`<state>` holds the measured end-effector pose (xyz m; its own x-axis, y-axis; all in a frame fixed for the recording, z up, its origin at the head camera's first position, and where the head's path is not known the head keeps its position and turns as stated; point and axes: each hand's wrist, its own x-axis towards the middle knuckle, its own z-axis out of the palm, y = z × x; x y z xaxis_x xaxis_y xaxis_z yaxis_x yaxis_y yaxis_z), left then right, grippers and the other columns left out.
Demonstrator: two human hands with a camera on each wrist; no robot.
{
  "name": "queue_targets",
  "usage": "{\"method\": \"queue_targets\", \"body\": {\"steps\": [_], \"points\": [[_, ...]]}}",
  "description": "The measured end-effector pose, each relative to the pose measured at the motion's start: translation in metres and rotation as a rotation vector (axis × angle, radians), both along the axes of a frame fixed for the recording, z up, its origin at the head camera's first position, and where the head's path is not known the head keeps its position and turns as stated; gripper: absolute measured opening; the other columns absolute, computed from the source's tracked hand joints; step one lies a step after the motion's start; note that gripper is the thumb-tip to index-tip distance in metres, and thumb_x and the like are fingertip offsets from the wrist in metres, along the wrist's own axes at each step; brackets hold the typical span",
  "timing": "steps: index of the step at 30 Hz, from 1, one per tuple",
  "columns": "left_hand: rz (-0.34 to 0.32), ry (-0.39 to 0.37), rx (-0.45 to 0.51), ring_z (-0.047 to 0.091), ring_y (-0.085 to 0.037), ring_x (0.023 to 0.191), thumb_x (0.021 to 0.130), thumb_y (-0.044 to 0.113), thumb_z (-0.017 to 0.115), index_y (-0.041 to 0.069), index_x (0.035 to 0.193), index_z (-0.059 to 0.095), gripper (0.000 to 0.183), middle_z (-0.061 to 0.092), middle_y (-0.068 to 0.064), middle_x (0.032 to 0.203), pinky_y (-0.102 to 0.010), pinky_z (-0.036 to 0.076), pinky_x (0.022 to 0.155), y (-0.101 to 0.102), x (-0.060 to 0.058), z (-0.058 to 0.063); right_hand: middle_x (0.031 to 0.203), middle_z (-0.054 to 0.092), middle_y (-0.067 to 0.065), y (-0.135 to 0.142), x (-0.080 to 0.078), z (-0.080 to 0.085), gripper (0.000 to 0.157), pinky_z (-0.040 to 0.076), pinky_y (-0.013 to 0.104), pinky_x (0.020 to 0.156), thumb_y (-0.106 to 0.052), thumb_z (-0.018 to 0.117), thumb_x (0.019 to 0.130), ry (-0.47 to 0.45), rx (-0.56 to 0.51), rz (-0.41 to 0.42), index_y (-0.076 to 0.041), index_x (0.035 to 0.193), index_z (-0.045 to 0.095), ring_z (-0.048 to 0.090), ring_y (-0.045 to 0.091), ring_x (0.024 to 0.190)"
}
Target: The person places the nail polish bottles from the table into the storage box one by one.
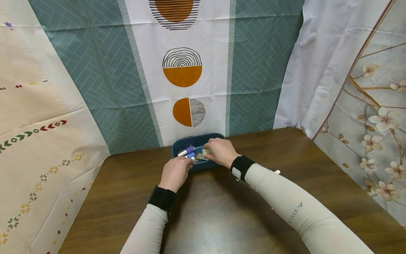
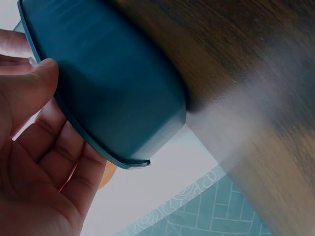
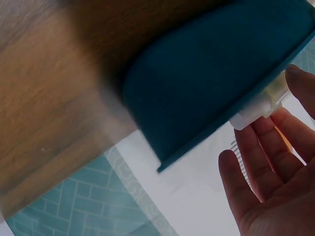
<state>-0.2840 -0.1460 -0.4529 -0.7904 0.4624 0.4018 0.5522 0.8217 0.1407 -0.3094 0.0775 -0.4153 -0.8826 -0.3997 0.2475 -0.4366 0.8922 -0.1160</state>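
A dark blue plastic bin point(image 1: 176, 145) stands at the table's back edge. Inside lie a purple tube with a white end point(image 1: 189, 149), a blue piece point(image 1: 191, 155) and a clear, brownish item point(image 1: 199, 156). My left hand point(image 1: 175, 171) is at the bin's front left rim, its thumb overlapping the rim in the left wrist view. At its fingertips shows a small white item point(image 1: 192, 158), mostly hidden. My right hand point(image 1: 220, 151) reaches over the right side and pinches a small pale yellow container point(image 1: 207, 151); its whitish end point(image 3: 250, 116) shows below the rim line in the right wrist view.
The brown wooden table point(image 1: 127, 204) runs back to a patterned curtain point(image 1: 196, 113) right behind the bin. A small white cylinder point(image 1: 277, 171) lies to the right, partly behind the right sleeve. Fabric hangs on both sides.
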Motion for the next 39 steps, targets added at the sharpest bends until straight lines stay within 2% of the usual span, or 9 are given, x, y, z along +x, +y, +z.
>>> {"method": "queue_targets", "body": {"steps": [16,27,34,39], "points": [[-0.002,0.006,0.008,0.076,-0.027,0.087,0.099,0.014,0.085,0.013,0.104,0.086,0.005,0.080,-0.006,0.096,-0.046,0.064,0.081,0.002,0.003,0.003,0.119,0.078,0.006,-0.010,-0.009,-0.007,0.034,0.061,0.044,0.094,-0.031,0.082,0.103,-0.086,0.040,-0.008,-0.013,0.132,0.081,0.073,0.026,0.108],[0.001,0.013,-0.005,0.075,-0.025,0.086,0.098,0.014,0.086,0.014,0.105,0.086,0.007,0.080,-0.004,0.096,-0.044,0.064,0.079,0.001,0.001,0.001,0.112,0.079,0.005,-0.014,-0.014,-0.010,0.028,0.061,0.043,0.087,-0.032,0.083,0.102,-0.119,0.006,-0.033,-0.014,0.123,0.085,0.072,0.022,0.099],[0.003,0.014,-0.004,0.075,-0.025,0.087,0.098,0.015,0.086,0.014,0.105,0.086,0.007,0.080,-0.005,0.096,-0.045,0.064,0.080,0.001,0.000,0.001,0.108,0.080,0.002,-0.017,-0.017,-0.012,0.027,0.060,0.041,0.084,-0.037,0.084,0.101,-0.120,0.031,-0.047,-0.017,0.119,0.086,0.071,0.019,0.095],[0.003,0.007,-0.006,0.075,-0.025,0.088,0.098,0.015,0.086,0.013,0.106,0.086,0.008,0.080,-0.005,0.097,-0.045,0.064,0.082,-0.001,0.000,0.000,0.109,0.081,0.003,-0.016,-0.017,-0.012,0.030,0.061,0.042,0.086,-0.038,0.083,0.101,-0.127,0.028,-0.040,-0.015,0.120,0.086,0.073,0.020,0.096]]}}
